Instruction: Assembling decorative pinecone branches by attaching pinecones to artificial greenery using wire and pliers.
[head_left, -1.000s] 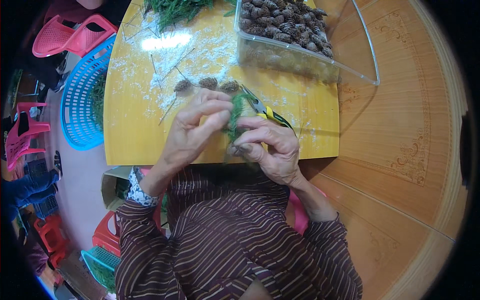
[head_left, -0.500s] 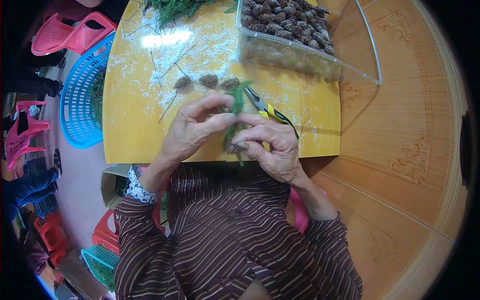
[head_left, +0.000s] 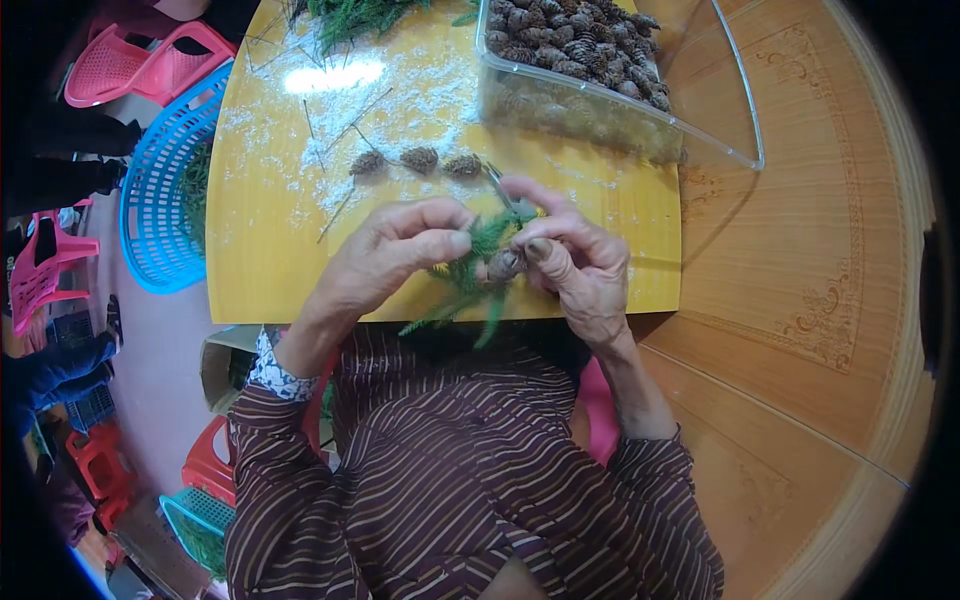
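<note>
Near the front edge of the yellow board, my left hand (head_left: 392, 258) pinches a green artificial pine sprig (head_left: 462, 275) between thumb and fingers. My right hand (head_left: 588, 268) is closed on a small brown pine cone (head_left: 505, 265), held right against the sprig. Whether the cone is fastened to the greenery cannot be made out. Pliers (head_left: 497, 185) lie just beyond my right hand, which covers most of them. Three pine cones (head_left: 419, 159) sit in a row on the board past my hands, with thin wire-like stems beside them.
A clear plastic box (head_left: 580, 112) full of pine cones stands at the far right. More green sprigs (head_left: 365, 20) lie at the far edge, and white flakes (head_left: 420, 95) cover the board. To the left are a blue basket (head_left: 160, 190) and pink chairs (head_left: 150, 65).
My right hand has moved right and slightly up, now over the pliers. The pine cone has come into view in its fingers, and the sprig has spread out lower left.
</note>
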